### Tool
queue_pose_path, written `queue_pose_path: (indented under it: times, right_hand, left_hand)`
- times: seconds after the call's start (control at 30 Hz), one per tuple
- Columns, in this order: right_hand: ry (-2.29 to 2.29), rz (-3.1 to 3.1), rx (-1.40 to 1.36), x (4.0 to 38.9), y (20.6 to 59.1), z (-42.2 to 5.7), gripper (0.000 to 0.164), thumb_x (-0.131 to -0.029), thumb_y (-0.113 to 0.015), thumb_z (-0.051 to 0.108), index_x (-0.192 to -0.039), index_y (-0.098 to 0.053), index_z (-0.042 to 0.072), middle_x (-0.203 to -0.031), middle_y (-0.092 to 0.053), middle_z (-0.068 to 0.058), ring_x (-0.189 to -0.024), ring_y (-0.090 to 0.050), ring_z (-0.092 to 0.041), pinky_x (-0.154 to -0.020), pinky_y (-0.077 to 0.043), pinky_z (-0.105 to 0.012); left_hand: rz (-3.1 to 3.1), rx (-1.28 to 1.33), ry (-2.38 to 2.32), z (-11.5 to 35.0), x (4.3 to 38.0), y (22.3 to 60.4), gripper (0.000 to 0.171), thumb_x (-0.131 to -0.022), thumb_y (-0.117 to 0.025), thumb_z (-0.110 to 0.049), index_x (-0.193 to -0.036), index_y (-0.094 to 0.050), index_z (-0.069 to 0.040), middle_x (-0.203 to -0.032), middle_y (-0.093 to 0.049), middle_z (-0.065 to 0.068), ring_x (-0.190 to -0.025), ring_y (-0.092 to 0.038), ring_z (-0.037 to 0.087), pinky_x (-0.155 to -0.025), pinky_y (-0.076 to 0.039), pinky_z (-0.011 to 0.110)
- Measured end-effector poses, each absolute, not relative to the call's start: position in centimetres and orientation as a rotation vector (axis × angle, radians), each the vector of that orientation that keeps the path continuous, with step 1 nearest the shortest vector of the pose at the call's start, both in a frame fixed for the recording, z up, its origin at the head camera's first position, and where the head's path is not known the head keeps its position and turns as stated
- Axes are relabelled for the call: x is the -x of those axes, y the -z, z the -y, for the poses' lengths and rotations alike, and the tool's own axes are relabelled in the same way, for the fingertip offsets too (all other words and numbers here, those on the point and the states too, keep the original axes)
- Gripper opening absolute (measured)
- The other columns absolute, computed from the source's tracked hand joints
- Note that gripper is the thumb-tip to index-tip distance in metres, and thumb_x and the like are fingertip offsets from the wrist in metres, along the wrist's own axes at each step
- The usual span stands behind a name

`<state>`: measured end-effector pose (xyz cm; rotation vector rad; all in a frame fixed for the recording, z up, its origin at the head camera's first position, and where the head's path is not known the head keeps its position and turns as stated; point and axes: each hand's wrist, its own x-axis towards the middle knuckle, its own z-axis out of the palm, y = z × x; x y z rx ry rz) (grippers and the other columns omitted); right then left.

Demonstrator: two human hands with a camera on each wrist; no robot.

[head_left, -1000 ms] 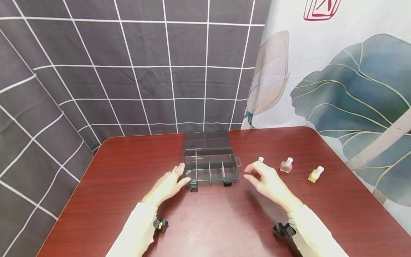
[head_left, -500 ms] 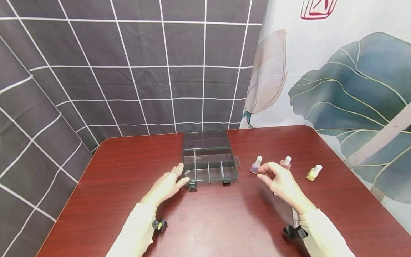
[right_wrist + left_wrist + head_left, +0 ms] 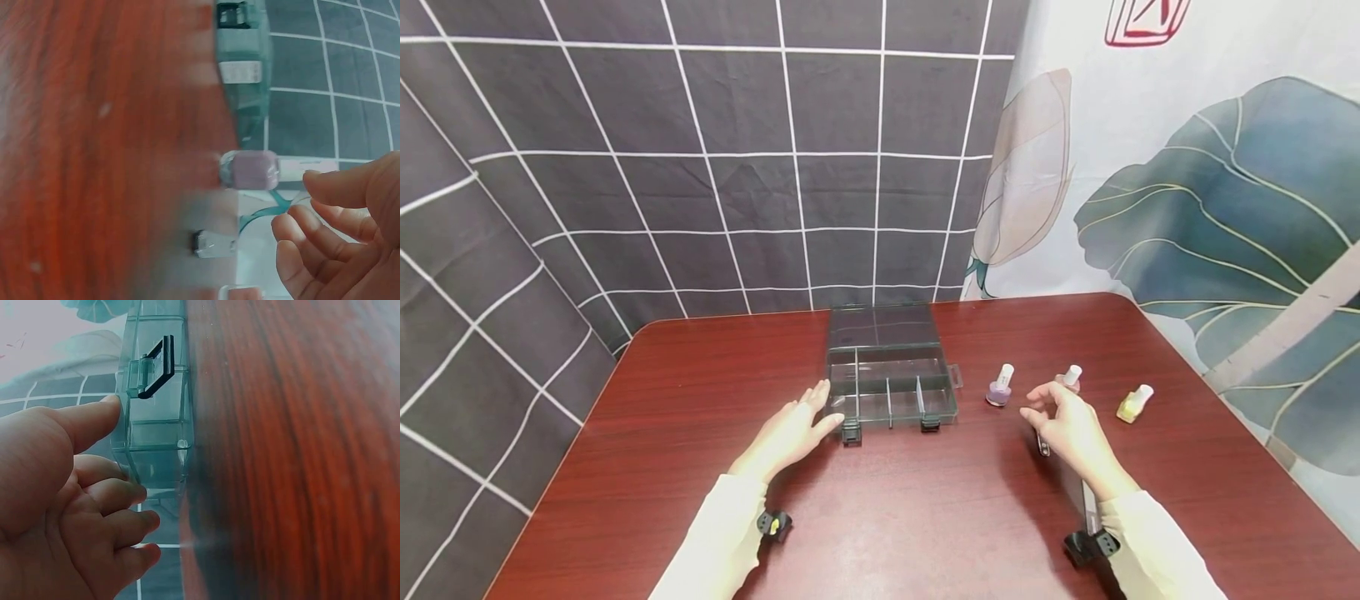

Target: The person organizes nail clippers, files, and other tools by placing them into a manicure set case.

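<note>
A clear grey-green plastic divider box (image 3: 887, 406) stands with its lid (image 3: 883, 327) raised at the back. At its left front corner rests my left hand (image 3: 790, 435), fingers extended, thumb against the front edge in the left wrist view. My right hand (image 3: 1070, 431) hovers over the table right of the box, fingers loosely bent and holding nothing. Just left of it stands a purple nail polish bottle (image 3: 999, 388) with a white cap. Beneath the right hand a small shiny metal piece (image 3: 1042, 446) shows in part; the hand hides the rest.
A pink nail polish bottle (image 3: 1070, 379) is partly behind the right hand, and a yellow one (image 3: 1134, 404) stands farther right. A flat silvery strip (image 3: 1090, 505) lies by the right wrist. Two black latches (image 3: 929, 424) hang at the box front. A tiled-pattern cloth (image 3: 737, 167) backs the table.
My right hand has moved right, from beside the box past the purple bottle, which now shows in full. The metal piece has come into view below it. The left hand stays put.
</note>
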<state>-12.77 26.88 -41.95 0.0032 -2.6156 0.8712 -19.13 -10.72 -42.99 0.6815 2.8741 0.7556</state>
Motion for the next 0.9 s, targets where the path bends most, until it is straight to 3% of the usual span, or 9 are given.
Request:
queue_pose_path:
  times: [0.9]
  right_hand:
    - [-0.831, 2.894, 0.326, 12.9, 43.3, -27.9, 0.025, -0.073, -0.072, 0.011, -0.081, -0.054, -0.004, -0.066, -0.056, -0.009, -0.065, -0.055, -0.028, -0.064, -0.043, -0.042]
  left_hand:
    - [-2.882, -0.667, -0.763, 10.8, 18.9, 43.1, 0.065, -0.094, -0.051, -0.04, -0.143, -0.034, -0.001, -0.146, -0.033, 0.014, -0.133, -0.03, 0.033, -0.105, -0.026, 0.048]
